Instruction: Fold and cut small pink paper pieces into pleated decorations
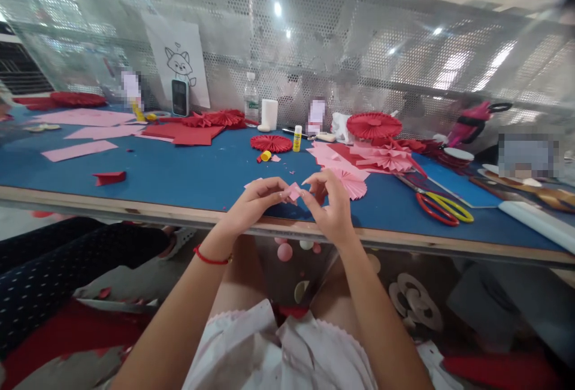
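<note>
Over the front edge of the table, a small piece of pink paper (pixel 294 191) sits between my two hands. My left hand (pixel 263 195) pinches it from the left with thumb and fingers. From the other side, the thumb and bent forefinger of my right hand (pixel 330 204) close on its right edge. More pink paper (pixel 252 183) shows partly behind my left hand. Just beyond my right hand lies a pleated pink paper fan (pixel 350 184), partly covered. A round pleated red paper rosette (pixel 270 144) and a glue stick (pixel 297 138) are farther back.
Scissors (pixel 442 207) with red and yellow handles lie right. Pink sheets (pixel 85 117) and red paper (pixel 184 132) are spread left. A folded red paper piece (pixel 110 178) lies nearer the edge. A bottle (pixel 251 99) stands by the mesh screen (pixel 287 36). Another person's legs (pixel 76 258) are at left.
</note>
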Demonstrator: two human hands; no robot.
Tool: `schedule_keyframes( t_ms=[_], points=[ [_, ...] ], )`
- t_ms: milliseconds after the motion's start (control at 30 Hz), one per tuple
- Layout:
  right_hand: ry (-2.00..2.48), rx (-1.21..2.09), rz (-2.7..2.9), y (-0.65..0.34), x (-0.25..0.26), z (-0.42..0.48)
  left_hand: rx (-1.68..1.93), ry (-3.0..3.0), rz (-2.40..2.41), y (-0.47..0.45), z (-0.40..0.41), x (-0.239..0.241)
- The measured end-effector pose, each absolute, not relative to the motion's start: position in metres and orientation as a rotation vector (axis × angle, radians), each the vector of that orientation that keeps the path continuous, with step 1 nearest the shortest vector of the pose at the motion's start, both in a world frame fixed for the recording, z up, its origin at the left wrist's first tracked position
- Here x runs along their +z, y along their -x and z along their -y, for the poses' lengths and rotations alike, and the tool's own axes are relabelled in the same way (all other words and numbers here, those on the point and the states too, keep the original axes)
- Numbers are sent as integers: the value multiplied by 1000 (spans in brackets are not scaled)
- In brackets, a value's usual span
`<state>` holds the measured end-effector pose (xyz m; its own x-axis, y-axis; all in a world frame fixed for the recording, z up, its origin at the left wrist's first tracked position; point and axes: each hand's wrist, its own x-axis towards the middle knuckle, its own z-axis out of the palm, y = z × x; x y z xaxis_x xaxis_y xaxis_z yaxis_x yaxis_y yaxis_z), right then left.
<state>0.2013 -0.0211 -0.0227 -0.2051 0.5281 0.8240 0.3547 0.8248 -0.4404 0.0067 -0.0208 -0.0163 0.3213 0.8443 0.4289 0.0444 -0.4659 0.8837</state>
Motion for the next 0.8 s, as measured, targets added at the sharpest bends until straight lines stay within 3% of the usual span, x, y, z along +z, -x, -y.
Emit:
schedule_keyframes(
  t_ms=[300,800],
  points=[
    [655,-37,1927,-202,-29,10,1366,-1799,-876,-10,17,-25],
    [740,-22,2062,-201,-29,7,1303,-1960,-1050,-11,22,-22]
  ],
)
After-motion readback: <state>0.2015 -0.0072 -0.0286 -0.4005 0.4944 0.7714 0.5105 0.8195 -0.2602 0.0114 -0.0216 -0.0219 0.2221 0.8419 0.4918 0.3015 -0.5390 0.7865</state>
